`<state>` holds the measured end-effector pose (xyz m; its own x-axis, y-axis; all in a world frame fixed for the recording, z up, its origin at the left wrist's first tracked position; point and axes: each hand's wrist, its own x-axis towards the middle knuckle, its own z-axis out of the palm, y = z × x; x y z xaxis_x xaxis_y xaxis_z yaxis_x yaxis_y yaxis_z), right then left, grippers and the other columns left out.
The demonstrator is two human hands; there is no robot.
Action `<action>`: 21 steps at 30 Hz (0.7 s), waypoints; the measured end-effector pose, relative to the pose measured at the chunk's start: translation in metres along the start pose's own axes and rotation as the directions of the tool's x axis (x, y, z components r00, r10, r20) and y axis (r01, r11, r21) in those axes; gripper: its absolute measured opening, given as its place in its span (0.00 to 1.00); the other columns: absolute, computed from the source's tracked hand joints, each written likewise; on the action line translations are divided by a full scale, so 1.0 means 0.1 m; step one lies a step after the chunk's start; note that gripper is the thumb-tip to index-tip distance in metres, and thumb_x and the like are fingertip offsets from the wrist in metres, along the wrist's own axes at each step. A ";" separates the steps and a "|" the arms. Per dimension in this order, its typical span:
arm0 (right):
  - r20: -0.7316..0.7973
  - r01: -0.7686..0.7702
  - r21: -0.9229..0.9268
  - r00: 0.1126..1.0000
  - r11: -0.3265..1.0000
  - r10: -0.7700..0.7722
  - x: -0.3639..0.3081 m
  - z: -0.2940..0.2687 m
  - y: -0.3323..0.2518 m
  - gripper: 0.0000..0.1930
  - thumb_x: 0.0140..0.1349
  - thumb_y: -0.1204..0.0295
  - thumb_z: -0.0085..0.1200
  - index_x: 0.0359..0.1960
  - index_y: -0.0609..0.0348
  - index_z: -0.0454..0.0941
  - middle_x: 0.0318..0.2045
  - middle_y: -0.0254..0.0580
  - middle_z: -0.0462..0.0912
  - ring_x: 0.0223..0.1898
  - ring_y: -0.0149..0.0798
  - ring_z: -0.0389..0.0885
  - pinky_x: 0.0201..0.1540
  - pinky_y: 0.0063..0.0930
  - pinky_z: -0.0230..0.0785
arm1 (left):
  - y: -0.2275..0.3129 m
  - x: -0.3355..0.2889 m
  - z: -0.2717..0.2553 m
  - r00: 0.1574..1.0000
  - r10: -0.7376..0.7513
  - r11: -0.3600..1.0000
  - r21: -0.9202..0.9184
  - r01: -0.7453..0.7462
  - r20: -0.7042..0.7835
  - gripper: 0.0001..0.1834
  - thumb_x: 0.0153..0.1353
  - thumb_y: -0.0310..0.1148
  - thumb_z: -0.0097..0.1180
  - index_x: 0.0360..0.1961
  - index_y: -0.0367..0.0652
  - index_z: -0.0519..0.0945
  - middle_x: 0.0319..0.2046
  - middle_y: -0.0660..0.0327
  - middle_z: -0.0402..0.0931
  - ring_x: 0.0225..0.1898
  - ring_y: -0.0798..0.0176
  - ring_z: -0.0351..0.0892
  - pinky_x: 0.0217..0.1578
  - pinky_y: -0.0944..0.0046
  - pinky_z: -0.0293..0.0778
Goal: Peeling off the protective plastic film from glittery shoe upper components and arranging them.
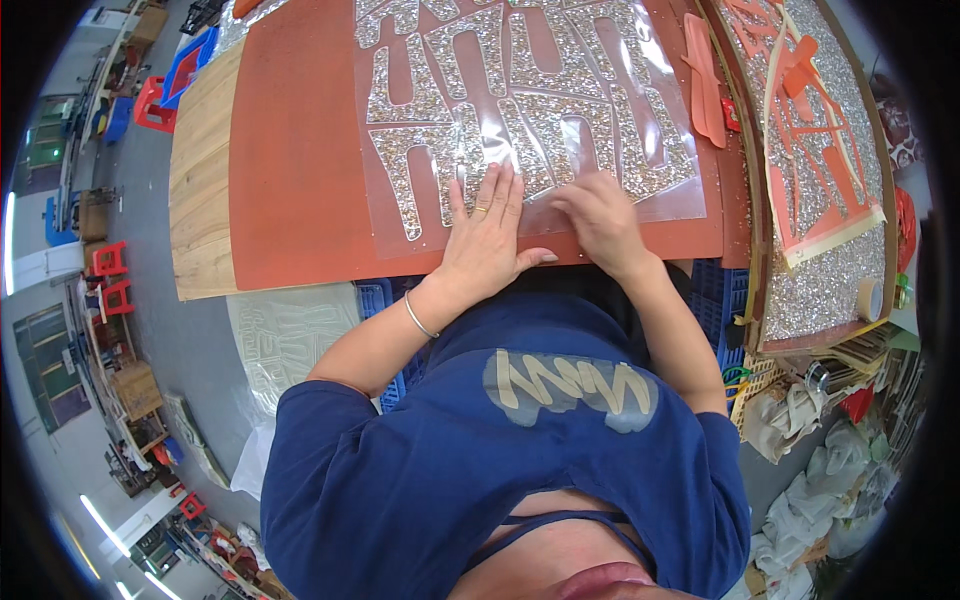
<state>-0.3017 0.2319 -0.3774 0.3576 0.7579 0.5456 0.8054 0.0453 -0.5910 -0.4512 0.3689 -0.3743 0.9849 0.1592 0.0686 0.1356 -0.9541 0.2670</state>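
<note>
A clear plastic sheet bearing glittering silver-gold pieces lies on a reddish-brown board. The pieces have elongated openings through which the board's colour shows. My left hand rests flat near the sheet's front edge, fingers stretched toward the glitter, thumb out to the right. To its right, my right hand is curled, with thumb and fingertips drawn together over the sheet's lower edge. Its fingertips are slightly blurred, and whatever may be between them cannot be made out.
A pale wooden strip borders the board at left. Orange-red cut strips lie to its right. Beyond stands a second glittering panel with orange-red pieces and a tape roll. Blue crates sit below the board's front edge.
</note>
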 end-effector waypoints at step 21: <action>-0.388 -0.400 -0.387 0.888 0.831 0.247 -0.50 -0.99 0.03 0.10 0.55 0.81 0.56 0.40 0.59 0.82 0.33 0.46 0.79 0.38 0.46 0.77 0.43 0.35 0.70 | 0.01 0.27 0.09 0.988 0.153 0.987 0.058 -0.152 -0.016 0.54 0.50 0.68 0.50 0.64 0.29 0.60 0.68 0.47 0.51 0.73 0.51 0.40 0.62 0.26 0.35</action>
<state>-0.2699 0.1301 -0.3476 0.7001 0.4314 0.5690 0.7087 -0.5176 -0.4795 -0.4235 0.3701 -0.3805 0.9921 0.0154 0.1243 -0.0095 -0.9803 0.1974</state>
